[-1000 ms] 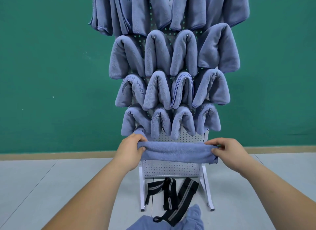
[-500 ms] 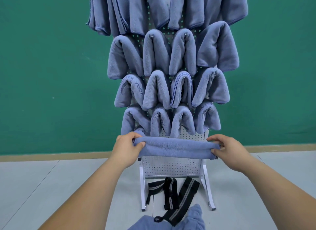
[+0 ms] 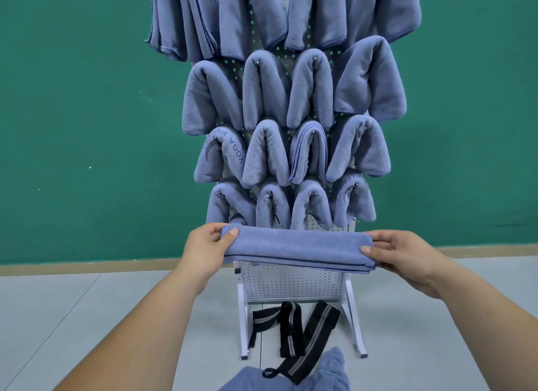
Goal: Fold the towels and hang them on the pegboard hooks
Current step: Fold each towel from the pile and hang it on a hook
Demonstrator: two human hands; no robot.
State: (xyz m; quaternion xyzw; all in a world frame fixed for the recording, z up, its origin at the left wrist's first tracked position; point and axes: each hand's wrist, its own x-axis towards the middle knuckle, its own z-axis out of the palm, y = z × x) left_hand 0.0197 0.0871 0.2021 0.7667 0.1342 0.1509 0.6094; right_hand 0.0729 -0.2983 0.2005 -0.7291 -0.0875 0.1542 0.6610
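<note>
You pinch the folded towel (image 3: pixel 298 249) taut, left hand (image 3: pixel 205 249) and right hand (image 3: pixel 403 255) gripping its ends, keeping the folds together for hanging.

Your left hand (image 3: pixel 203 252) and right hand (image 3: pixel 403 255) pinching the ends of a folded towel (image 3: pixel 297 249), held level before the pegboard (image 3: pixel 291 283), rows of hung towels (image 3: pixel 294 114) above, black straps (image 3: pixel 294 332) on the floor (image 3: pixel 72 318)

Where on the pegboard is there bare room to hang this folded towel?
Free: the perforated panel under the folded towel, between the white legs. Crowded: the rows above, packed with hung towels; black straps lie below.
</note>
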